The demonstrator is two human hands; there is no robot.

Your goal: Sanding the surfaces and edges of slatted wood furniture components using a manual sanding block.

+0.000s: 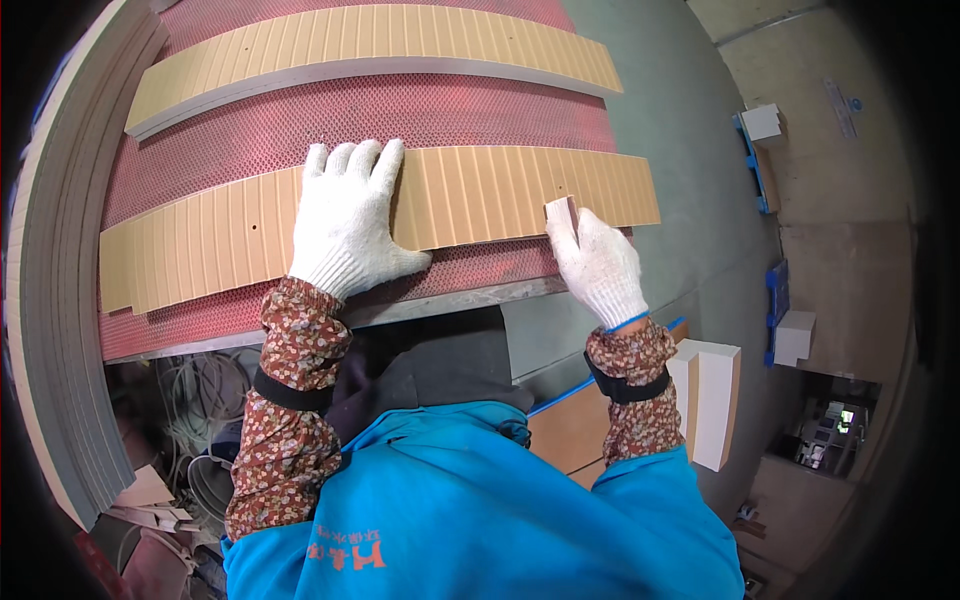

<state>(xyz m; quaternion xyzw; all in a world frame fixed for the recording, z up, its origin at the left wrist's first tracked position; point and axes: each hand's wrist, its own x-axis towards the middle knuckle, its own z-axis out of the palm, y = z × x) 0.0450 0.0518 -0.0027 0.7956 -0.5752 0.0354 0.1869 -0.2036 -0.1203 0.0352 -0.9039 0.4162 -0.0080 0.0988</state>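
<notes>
"Where is the work, and how are your hands set?"
"The grooved tan panel [480, 195] lies on the red mesh tabletop [470, 115]. My left hand [347, 220] rests on it, open, thumb spread; my right hand [600, 262] pinches a small pale block [560, 212] over its right part."
"Technique?"
"I'd keep the left palm flat, the pinch light."

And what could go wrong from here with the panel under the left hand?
The grooved panel juts past the red mat at its right end, so pressing there might tip or shift it, despite the left hand resting on it. The small block in the right hand could scuff the grooves if it slipped.
</notes>
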